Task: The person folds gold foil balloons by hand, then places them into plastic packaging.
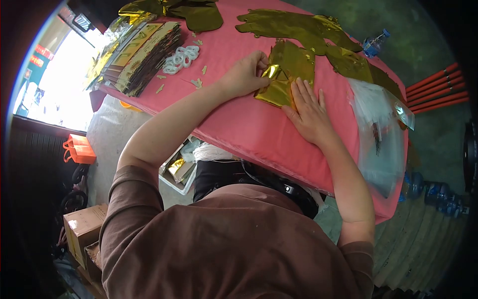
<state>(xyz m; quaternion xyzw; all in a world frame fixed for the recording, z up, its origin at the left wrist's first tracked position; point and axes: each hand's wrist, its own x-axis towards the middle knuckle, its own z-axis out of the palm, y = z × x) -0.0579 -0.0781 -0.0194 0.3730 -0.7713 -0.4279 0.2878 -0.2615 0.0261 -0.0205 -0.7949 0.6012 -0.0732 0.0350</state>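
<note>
A shiny gold foil piece (pixel 294 62) lies on the pink-covered table (pixel 239 119) in front of me, its near part folded or doubled over. My left hand (pixel 245 74) is at the foil's left edge, fingers curled and pinching it. Flat on the near right part of the foil rests my right hand (pixel 309 110), its fingers stretched out. Beyond it, more flat gold foil shapes (pixel 289 25) spread over the far side of the table.
Left on the table are a stack of printed packages (pixel 144 57), white looped cords (pixel 180 60) and several small tan pieces (pixel 198 83). To the right lie clear plastic bags (pixel 381 154) and a plastic bottle (pixel 376 44). A white bin (pixel 185 189) stands below the table edge.
</note>
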